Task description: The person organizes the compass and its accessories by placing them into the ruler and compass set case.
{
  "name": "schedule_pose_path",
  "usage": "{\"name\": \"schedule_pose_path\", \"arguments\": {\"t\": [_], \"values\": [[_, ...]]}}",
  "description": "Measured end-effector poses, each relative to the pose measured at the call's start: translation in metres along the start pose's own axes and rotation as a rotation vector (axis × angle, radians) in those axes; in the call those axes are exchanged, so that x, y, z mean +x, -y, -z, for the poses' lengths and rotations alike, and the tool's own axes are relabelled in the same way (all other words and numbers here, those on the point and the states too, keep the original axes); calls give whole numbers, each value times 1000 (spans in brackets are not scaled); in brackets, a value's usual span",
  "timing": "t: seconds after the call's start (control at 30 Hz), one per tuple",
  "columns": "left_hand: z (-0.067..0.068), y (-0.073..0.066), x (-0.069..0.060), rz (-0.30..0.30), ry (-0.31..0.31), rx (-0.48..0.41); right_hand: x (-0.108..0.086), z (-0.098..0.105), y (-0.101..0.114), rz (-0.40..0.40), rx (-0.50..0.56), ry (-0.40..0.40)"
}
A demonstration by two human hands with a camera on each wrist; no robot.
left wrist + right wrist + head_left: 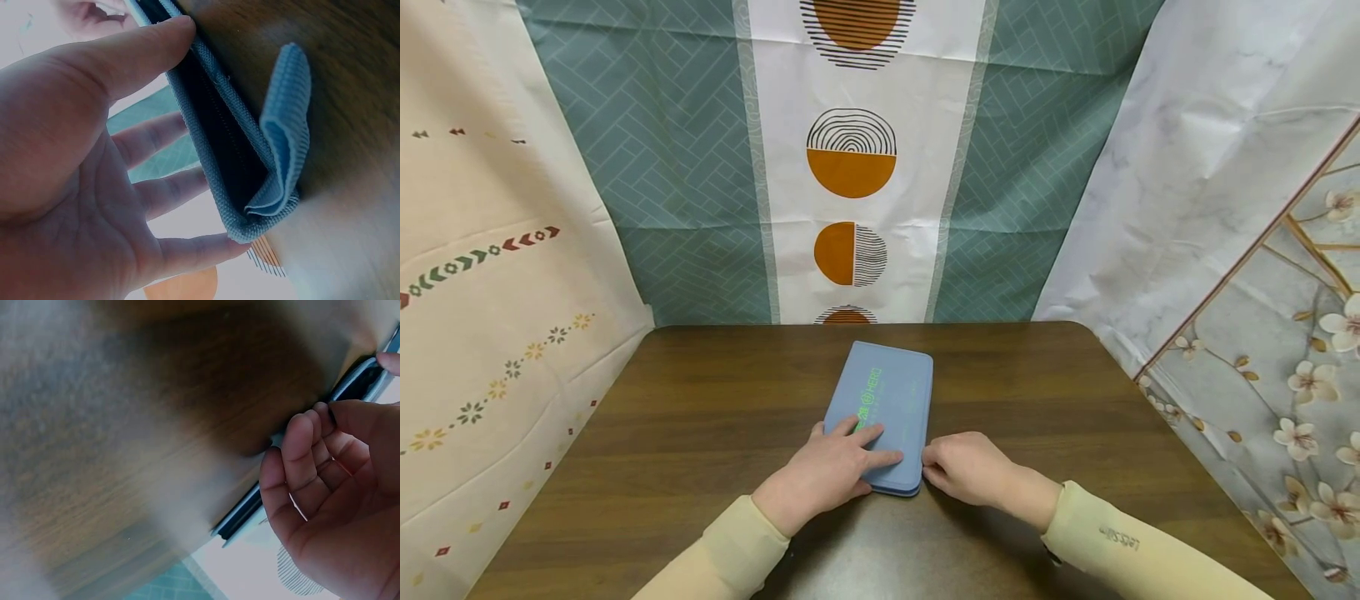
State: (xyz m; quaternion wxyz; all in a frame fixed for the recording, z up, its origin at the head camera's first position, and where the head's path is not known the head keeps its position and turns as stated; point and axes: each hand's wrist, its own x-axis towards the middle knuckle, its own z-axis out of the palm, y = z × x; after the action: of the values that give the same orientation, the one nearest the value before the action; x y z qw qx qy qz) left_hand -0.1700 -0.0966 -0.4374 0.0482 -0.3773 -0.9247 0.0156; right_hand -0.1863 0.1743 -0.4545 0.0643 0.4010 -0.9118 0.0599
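A flat blue-grey zip case [891,392] with green lettering lies at a slant on the table. My left hand [831,467] rests on its near left part, fingers spread and fairly straight. In the left wrist view, the thumb [144,53] touches the near edge, where the two rims stand apart over a dark gap. A fabric loop [287,119] sticks out at that edge's corner. At the right edge, near the front corner, my right hand [966,467] has curled fingers and pinches at the zipper edge [353,381]. Its fingers mostly hide the zipper pull.
The brown wooden table [722,392] extends around the case. A patterned curtain [685,167] hangs behind it. Printed cloths stand along the left [497,333] and right [1210,208] sides.
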Motion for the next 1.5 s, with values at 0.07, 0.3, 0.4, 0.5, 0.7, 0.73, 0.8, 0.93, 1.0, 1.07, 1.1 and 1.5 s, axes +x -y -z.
{"name": "schedule_pose_path", "arguments": {"t": [0.07, 0.3, 0.4, 0.5, 0.7, 0.73, 0.8, 0.93, 1.0, 1.07, 1.1, 1.5], "values": [[0, 0, 0, -3, -10, 4, -1, 1, 3, 7, 7, 3], [1, 0, -2, -7, -23, 12, -7, 3, 12, 40, 8, 12], [1, 0, -2, -6, -20, 11, -8, 4, 15, 46, 9, 15], [0, 0, -2, -7, -18, 5, -9, 5, 17, 48, 16, 21], [-1, 1, -1, -10, -24, 6, -10, 5, 18, 61, 18, 24], [-2, 1, -1, -9, -25, 7, -10, 4, 18, 63, 19, 23], [-2, 0, -1, -6, -23, 8, -10, 4, 18, 66, 24, 25], [-1, -1, -1, 10, -13, -16, -10, 3, 18, 55, 31, 18], [0, -2, 0, 25, 3, -55, -10, 3, 19, 44, 31, 12], [0, -3, -1, 42, 19, -90, -10, 3, 21, 28, 27, 4], [0, -4, -1, 51, 26, -102, -10, 3, 21, 19, 25, 2], [1, -24, 0, 110, 14, 59, -17, 5, 7, -126, -33, -43]]}}
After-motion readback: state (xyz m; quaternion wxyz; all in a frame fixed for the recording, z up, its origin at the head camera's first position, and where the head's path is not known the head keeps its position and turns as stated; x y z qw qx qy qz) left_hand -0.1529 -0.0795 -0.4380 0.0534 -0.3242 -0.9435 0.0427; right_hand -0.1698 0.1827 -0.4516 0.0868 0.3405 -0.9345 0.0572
